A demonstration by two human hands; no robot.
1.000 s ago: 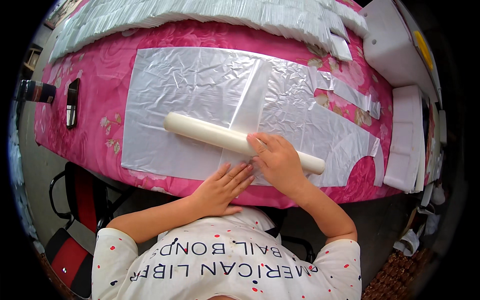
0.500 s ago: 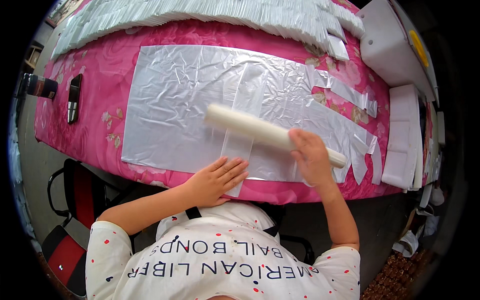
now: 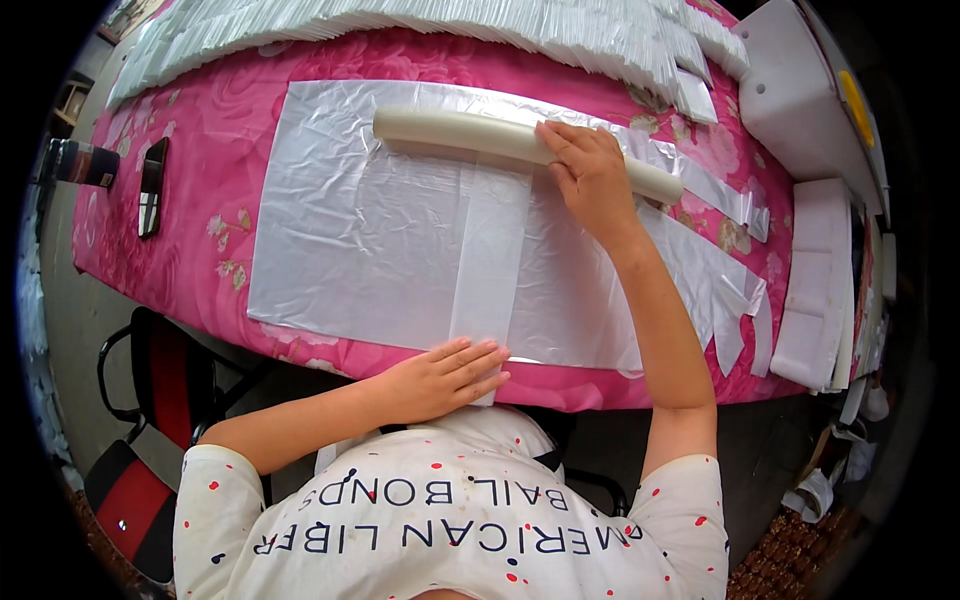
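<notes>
A thin silvery-white plastic sheet [image 3: 345, 240] lies wrinkled on the table, its right end cut into loose strips. Down its middle runs a narrower whitish strip [image 3: 490, 255]. My left hand [image 3: 440, 380] rests flat over the strip's near end at the table edge, fingers stretched out. Across the far part of the sheet lies a long off-white tube [image 3: 450, 130], slanting slightly down to the right. My right hand [image 3: 590, 180] grips it right of its middle, fingers over the top; the palm side is hidden.
Rows of folded white packets [image 3: 400, 20] line the far edge of the pink flowered tablecloth [image 3: 200, 190]. A phone [image 3: 152, 190] and a dark jar [image 3: 85, 163] are at the left. White foam boxes [image 3: 815, 280] stand at the right, and a red-black chair [image 3: 170, 370] is below left.
My right hand has carried the tube away from me to the far part of the sheet. The left hand stays near the strip's end, slightly closer to me.
</notes>
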